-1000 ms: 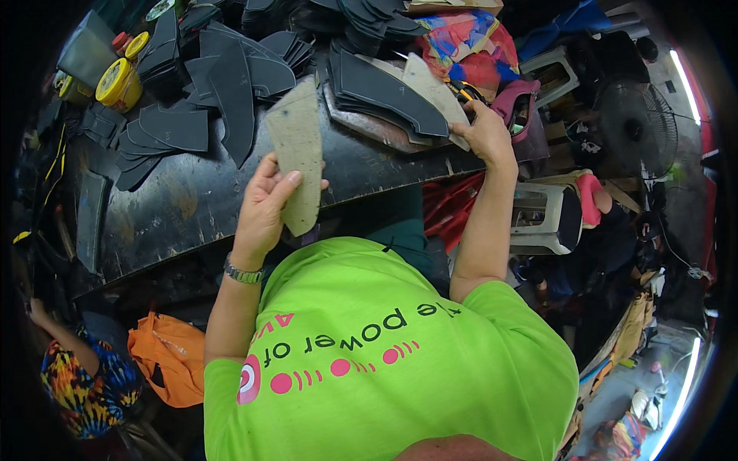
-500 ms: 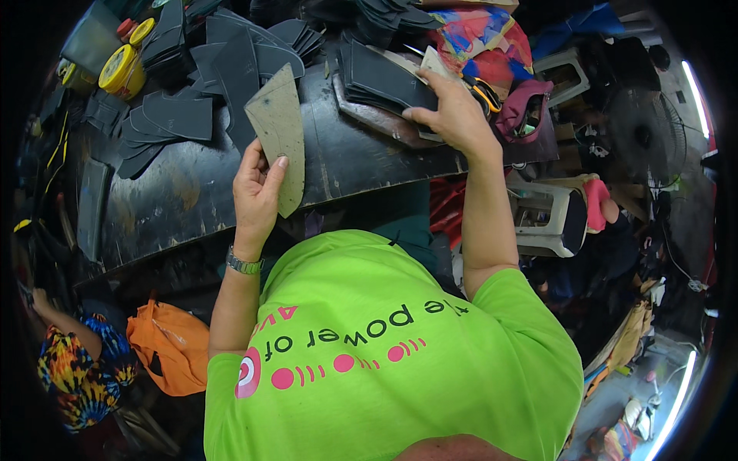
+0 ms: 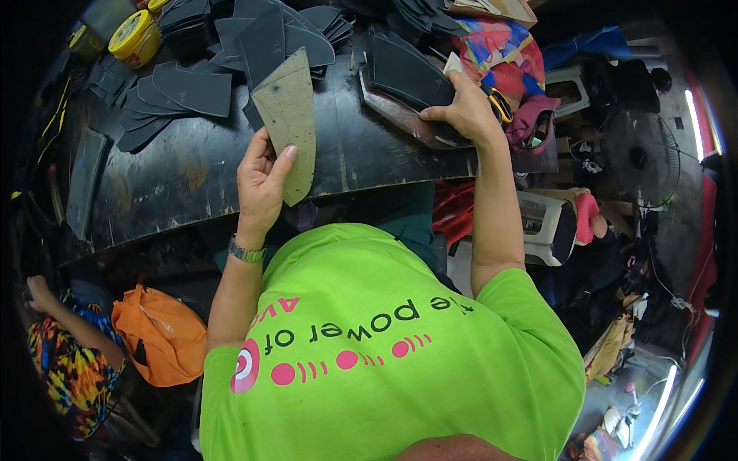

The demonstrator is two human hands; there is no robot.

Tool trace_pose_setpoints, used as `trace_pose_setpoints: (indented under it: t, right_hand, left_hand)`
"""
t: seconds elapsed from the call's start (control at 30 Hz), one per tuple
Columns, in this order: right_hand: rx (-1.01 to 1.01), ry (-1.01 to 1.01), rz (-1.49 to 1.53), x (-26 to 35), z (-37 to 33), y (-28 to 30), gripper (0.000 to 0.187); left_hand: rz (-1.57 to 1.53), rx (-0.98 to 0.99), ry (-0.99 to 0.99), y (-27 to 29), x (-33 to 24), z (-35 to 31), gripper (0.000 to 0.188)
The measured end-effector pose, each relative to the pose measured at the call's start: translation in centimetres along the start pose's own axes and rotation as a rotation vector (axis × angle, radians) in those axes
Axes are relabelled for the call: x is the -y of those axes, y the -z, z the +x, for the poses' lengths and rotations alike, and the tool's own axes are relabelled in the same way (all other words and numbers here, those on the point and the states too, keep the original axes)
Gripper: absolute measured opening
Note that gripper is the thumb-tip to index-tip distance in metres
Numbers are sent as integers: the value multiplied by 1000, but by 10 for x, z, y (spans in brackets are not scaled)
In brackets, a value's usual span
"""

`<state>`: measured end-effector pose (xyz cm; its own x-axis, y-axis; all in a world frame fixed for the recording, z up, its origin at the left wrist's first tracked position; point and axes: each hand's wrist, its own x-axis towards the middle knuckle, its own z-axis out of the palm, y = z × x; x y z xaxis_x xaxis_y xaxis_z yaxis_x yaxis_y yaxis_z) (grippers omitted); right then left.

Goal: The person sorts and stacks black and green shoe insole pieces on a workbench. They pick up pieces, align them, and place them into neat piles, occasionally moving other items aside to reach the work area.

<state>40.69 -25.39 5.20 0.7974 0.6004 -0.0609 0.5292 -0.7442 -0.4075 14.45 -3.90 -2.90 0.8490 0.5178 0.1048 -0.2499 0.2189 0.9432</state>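
Observation:
My left hand (image 3: 265,175) is closed on a curved, pointed grey-tan template (image 3: 288,115), thumb on its face and fingers behind. The template is tilted upright, above the near edge of the dark worktable (image 3: 207,173). At the right of the table, my right hand (image 3: 473,111) grips the right end of a stack of dark cut sheet pieces (image 3: 403,73). Its thumb lies along the near edge, while the other fingers reach over the far side, partly hidden. Under the stack lies a worn brownish board (image 3: 407,119).
Fanned dark pieces (image 3: 188,92) and taller piles (image 3: 265,38) cover the back left. A yellow tub (image 3: 134,38) stands behind them. Orange-handled scissors (image 3: 500,104) and a maroon pouch (image 3: 530,123) are beside my right wrist. Another person's arm (image 3: 81,326) shows at lower left.
The view has shifted, so the table's things sit further right and higher. My left hand still holds the template. My right hand stays at the stack's end, where the pieces look more evenly lined up.

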Motion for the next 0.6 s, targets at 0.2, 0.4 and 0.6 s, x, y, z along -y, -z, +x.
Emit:
trace_pose_setpoints:
  t: [0.2,0.4,0.6]
  right_hand:
    - [-56,72,221,-5,2,1,70]
    - [-117,170,32,-5,-3,-7,73]
    - [-103,116,-41,5,-6,-4,73]
  left_hand:
    - [3,3,-27,0,2,-2,40]
    - [20,9,-38,0,2,-3,41]
    - [5,7,-50,-1,3,-4,42]
